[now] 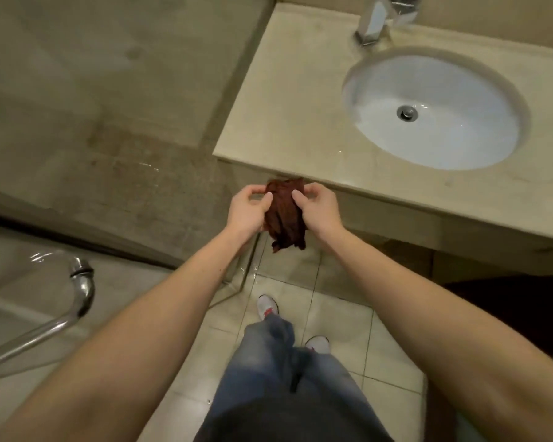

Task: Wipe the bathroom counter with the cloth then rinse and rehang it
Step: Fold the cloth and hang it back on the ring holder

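A dark brown-red cloth [284, 215] hangs bunched in the air between both hands, just in front of the counter's near left edge. My left hand [248, 212] grips its left side with thumb and fingers. My right hand [318, 208] pinches its right side the same way. The beige stone counter [288, 100] stretches away to the right, with a white oval sink [434, 106] set into it and a chrome tap [377, 20] at the back. Wet streaks shine inside the basin and near the counter's front edge.
A glass shower panel with a curved chrome handle [80, 288] stands on the left. Below are pale floor tiles [339, 314], wet near the glass, plus my jeans and white shoes. A dark opening lies under the counter at the right.
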